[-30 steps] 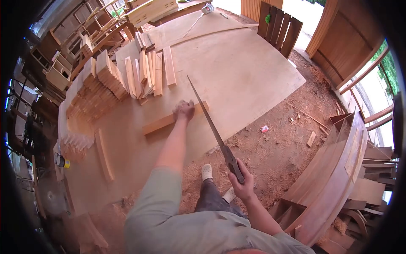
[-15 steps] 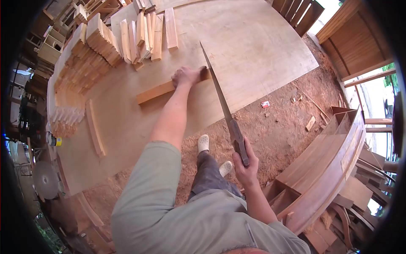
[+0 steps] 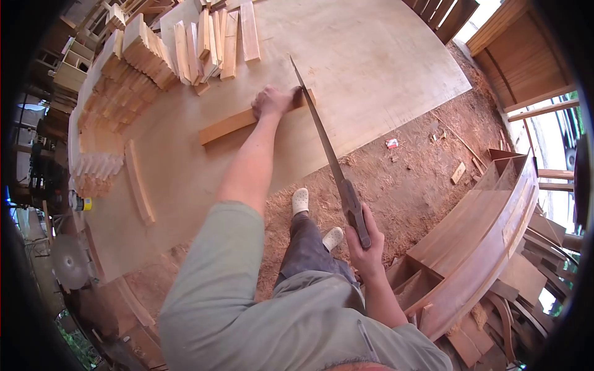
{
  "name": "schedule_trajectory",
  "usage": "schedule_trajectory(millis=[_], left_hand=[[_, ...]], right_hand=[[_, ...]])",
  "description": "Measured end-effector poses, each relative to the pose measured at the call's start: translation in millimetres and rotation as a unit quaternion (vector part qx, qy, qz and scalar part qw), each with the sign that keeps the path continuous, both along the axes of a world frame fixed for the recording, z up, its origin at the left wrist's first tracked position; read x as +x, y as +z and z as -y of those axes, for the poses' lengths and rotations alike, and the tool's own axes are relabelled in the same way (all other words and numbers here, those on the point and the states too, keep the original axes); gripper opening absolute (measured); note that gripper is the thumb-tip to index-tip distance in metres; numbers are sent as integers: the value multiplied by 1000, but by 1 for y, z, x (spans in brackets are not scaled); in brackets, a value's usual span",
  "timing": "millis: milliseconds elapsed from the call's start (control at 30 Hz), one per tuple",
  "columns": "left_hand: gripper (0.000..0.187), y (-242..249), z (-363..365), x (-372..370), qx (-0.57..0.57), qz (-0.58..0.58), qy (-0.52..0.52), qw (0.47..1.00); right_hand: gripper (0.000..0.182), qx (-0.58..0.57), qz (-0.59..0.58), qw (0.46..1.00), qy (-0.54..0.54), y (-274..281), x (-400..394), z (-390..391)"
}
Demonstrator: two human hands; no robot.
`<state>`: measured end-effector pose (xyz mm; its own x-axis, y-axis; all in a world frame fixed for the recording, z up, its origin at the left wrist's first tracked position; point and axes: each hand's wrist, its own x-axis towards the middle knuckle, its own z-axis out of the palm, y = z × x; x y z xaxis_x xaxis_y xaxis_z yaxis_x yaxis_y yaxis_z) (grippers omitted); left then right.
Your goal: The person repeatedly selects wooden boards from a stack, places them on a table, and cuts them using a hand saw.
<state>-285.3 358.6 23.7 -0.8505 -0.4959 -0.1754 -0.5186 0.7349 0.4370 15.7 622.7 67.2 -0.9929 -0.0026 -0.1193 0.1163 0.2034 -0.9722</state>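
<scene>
A squared wooden bar (image 3: 228, 127) lies slantwise on the large plywood sheet (image 3: 371, 68). My left hand (image 3: 272, 101) is closed over it near its far right end, the arm stretched straight out. In my right hand (image 3: 367, 242) is a handsaw (image 3: 330, 151), gripped by its dark handle, close to my body. Its long tapering blade points away from me and crosses the bar's right end in this view, just beside my left thumb. The tip reaches past the bar over the sheet.
Stacked notched wooden pieces (image 3: 120, 102) and several loose bars (image 3: 230, 46) occupy the sheet's far left. A single strip (image 3: 140, 182) lies nearer. Sawdust covers the ground (image 3: 402, 179) around my feet. A wooden cabinet frame (image 3: 473, 232) stands at right, and a round disc (image 3: 70, 262) at left.
The saw's handle has shifted slightly toward me and to the right, with the blade still across the bar's end. My left hand keeps its hold; the view has tilted a little.
</scene>
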Motion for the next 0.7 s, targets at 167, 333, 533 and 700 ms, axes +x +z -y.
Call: schedule_trajectory(millis=[167,333,533,700], left_hand=[[80,-7,0,-5,-15,-13,-3,1000],[81,-15,1,-3,-23,-31,-3,999],[77,-12,0,-1,-11,-25,-2,1000],[77,-12,0,-1,-13,-34,-4,999]], right_hand=[[56,12,-12,1000,-8,0,-31,16],[56,-10,-44,999,-1,1,-8,5],[54,-39,17,999,0,0,-55,19],[54,-22,-8,1000,4,-4,-43,11]])
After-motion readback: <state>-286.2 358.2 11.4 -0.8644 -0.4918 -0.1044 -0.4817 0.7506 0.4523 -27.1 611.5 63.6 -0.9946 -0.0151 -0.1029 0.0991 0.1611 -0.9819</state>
